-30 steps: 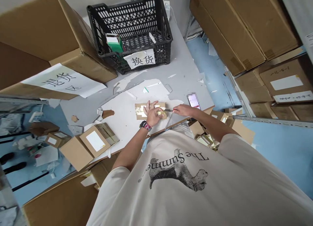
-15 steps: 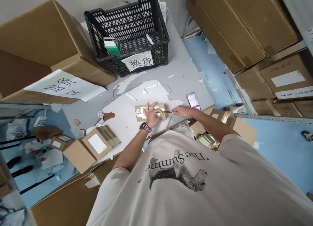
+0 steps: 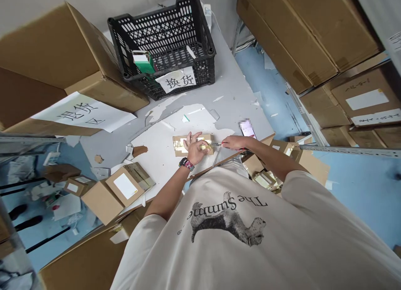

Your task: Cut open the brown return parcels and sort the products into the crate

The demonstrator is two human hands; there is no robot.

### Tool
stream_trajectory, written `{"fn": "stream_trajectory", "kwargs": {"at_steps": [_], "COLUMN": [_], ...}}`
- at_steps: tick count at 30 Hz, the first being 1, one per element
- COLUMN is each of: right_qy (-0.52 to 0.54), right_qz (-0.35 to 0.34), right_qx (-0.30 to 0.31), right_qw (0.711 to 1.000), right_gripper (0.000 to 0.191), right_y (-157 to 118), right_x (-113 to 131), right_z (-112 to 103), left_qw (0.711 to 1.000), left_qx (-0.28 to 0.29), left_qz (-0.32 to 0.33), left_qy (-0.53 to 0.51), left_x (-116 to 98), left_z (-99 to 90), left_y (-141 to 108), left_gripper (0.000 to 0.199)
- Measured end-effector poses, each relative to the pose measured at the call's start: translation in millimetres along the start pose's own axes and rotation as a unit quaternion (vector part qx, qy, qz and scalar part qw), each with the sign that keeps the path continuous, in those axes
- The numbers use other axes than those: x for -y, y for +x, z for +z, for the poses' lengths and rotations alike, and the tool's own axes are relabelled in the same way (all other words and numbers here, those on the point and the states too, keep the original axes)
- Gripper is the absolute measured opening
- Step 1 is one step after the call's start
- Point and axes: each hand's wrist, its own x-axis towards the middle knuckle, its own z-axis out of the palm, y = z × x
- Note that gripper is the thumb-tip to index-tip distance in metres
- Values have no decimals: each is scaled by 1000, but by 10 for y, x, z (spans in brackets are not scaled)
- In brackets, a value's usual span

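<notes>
A small cardboard box (image 3: 177, 146) with shiny yellowish tape and a white label lies flat on the worktable (image 3: 161, 173). My left hand (image 3: 196, 148) bears down on it and steadies it, thumb and forefinger bent together, the other fingers spread over its top. From the right, my right hand (image 3: 232, 142) grips a red-handled knife (image 3: 216, 144). Its thin metal blade points left at the box's right end, close to my left fingertips. Whether the blade is inside the tape is too small to tell. A phone (image 3: 248, 129) with a lit screen lies just beyond my right hand.
A black plastic crate (image 3: 205, 68) holding a green-and-white box stands at the back. An open carton (image 3: 84, 79) is at the left, with smaller boxes (image 3: 125, 185) by the left edge. Stacked cartons (image 3: 313, 35) fill the right shelf. Paper scraps (image 3: 197, 114) litter the tabletop.
My right hand has shifted very slightly right with the knife, and more of its red handle shows below the palm. My left hand and the box stay put.
</notes>
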Motion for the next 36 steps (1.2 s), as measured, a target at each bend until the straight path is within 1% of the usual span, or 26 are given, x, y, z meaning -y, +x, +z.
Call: {"fn": "stream_trajectory", "kwargs": {"at_steps": [3,6,9,11,13,16,21,24,27,30,33,36], "right_qy": [2,-44,-97,-121,-126,-115,-122,-128,-106,-72,-27,55], "right_qz": [-6,2,6,11,16,16,23,23,21,22,38,58], "right_qx": [-22,-53,-71,-85,-92,-76,-23,-13,-16,-21,-28,-77], "right_qw": [1000,998,993,989,988,990,992,991,994,997,999,994], "right_gripper": [46,45,41,39,39,40,40,37,35,33,35,37], "right_y": [56,119,154,158,145,84,-45,-48,-37,-95,-214,-310], "right_x": [-37,-53,-53,-41,-25,-1,65,112,110,51,-16,-67], "right_z": [30,87,130,137,130,104,37,11,25,92,220,415], "left_qw": [1000,999,998,997,997,998,992,987,985,984,983,982], "left_qx": [-2,-12,-36,-49,-50,-50,-104,-124,-140,-151,-154,-143], "left_qz": [1,6,10,11,13,24,59,79,82,82,92,126], "left_qy": [17,41,57,63,64,43,-45,-66,-63,-45,-25,-10], "left_x": [-21,-88,-181,-221,-222,-152,10,86,140,164,177,223], "left_z": [7,32,79,117,157,215,310,350,381,405,389,301], "left_y": [-33,-113,-198,-226,-226,-195,-164,-163,-152,-121,-78,-39], "left_gripper": [16,20,24,20,14,11,10,12,13,12,13,15]}}
